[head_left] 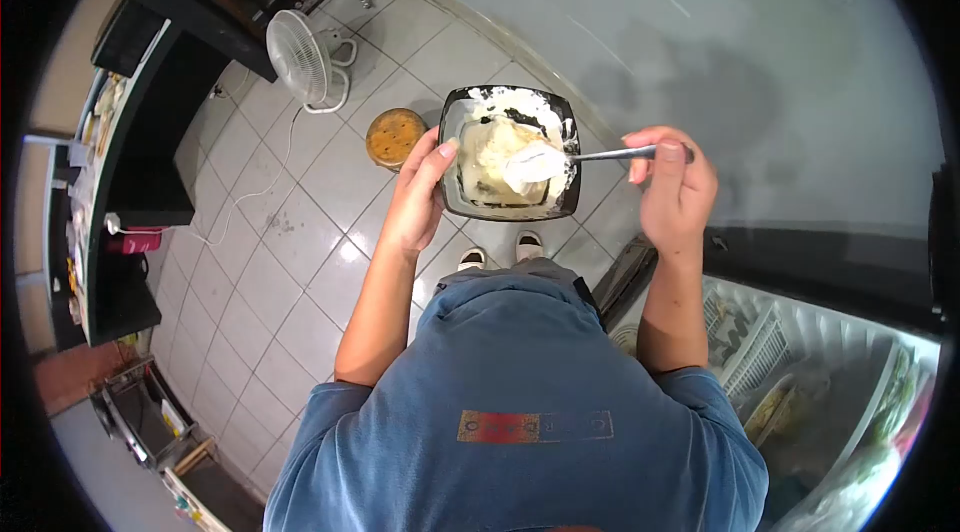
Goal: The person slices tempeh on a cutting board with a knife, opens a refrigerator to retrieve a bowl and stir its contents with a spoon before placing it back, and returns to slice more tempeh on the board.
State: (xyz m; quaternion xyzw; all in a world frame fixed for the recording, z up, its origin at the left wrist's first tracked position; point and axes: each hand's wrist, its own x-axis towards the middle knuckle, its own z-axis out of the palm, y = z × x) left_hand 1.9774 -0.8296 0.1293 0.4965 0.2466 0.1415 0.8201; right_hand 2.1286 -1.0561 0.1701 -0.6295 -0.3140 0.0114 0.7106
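My left hand grips the left side of a square black bowl, its thumb over the rim. White and pale yellow creamy stuff lies in the bowl and is smeared up its inner walls. In my right hand is the metal handle of a spoon, held between thumb and fingers. The spoon's head, heaped with white cream, is over the right part of the bowl; whether it touches what lies below I cannot tell.
A white fan and a round wooden stool stand on the tiled floor, with a white cord trailing nearby. A black counter runs along the left. At lower right is an open freezer with bags and a basket inside.
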